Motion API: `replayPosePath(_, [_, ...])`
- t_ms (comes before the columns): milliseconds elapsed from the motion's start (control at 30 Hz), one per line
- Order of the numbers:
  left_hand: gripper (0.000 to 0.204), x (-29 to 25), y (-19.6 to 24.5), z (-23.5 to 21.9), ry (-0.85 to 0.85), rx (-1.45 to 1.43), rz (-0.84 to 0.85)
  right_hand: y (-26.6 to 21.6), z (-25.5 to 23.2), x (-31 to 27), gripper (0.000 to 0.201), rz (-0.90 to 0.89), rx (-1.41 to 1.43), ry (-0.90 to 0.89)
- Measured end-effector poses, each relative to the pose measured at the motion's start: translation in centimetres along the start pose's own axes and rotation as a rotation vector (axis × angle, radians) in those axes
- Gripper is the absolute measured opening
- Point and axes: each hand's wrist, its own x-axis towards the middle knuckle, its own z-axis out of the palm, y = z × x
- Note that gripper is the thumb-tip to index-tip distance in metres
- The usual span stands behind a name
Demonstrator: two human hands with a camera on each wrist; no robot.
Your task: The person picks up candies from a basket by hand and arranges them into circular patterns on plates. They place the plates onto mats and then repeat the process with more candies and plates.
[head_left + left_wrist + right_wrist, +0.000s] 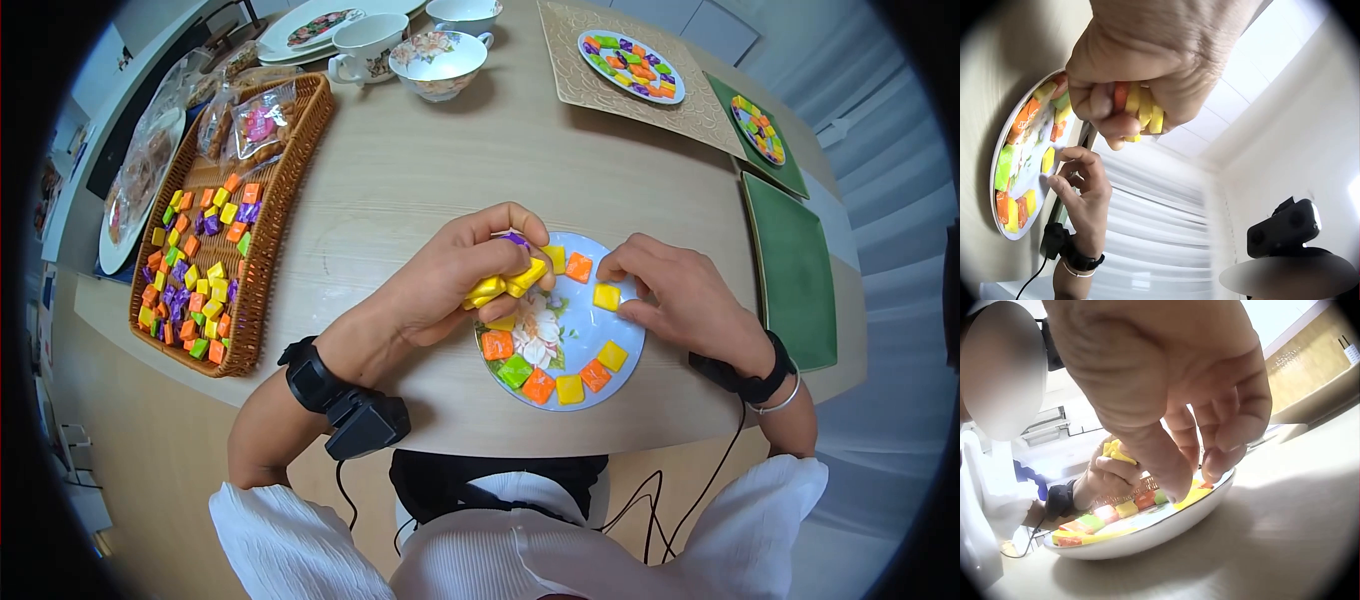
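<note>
My left hand [440, 270] is over the left part of a round floral plate [625, 375] and grips a bunch of wrapped candies [1145, 109]. Most of these are yellow; an orange one shows in the left wrist view and a purple one in the head view. My right hand [690, 295] is at the plate's right rim, thumb and fingertips spread around a square yellow candy [606, 296] that lies on the plate. Orange, yellow and green candies line the plate's edge in a ring, among them an orange candy [578, 266] and a green candy [515, 371].
A wicker basket [290, 190] at the left holds many loose candies and bagged snacks. Floral cups [438, 65] and stacked plates stand at the back. Two candy-filled plates, one on a patterned gold board [690, 115], are at the back right, beside a green tray [795, 270].
</note>
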Motion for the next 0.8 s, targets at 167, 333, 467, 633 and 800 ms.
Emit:
replayPosePath(167, [0.020,-0.2,-0.4,-0.8,-0.013,0.007,-0.001,-0.2,0.2,0.3,0.024,-0.023,-0.079,-0.032])
replayPosePath(333, [0.024,-0.8,-0.1,-0.4,-0.001,0.007,-0.008,0.5,0.9,0.8,0.019,-0.166,-0.138,0.070])
replayPosePath(467, [0.029,-1.1,0.0,0.1,-0.003,0.006,-0.013,-0.4,0.0,1.3,0.019,-0.204,-0.096,0.195])
replayPosePath(633, [0.032,-1.3,-0.4,0.4,-0.058,0.015,-0.003,-4.8,-0.2,2.9,0.017,-0.421,-0.004,0.333])
replayPosePath(800, [0.037,-1.6,-0.7,1.0,-0.054,0.069,-0.014,-4.1,-0.1,4.0,0.012,-0.489,-0.100,0.316])
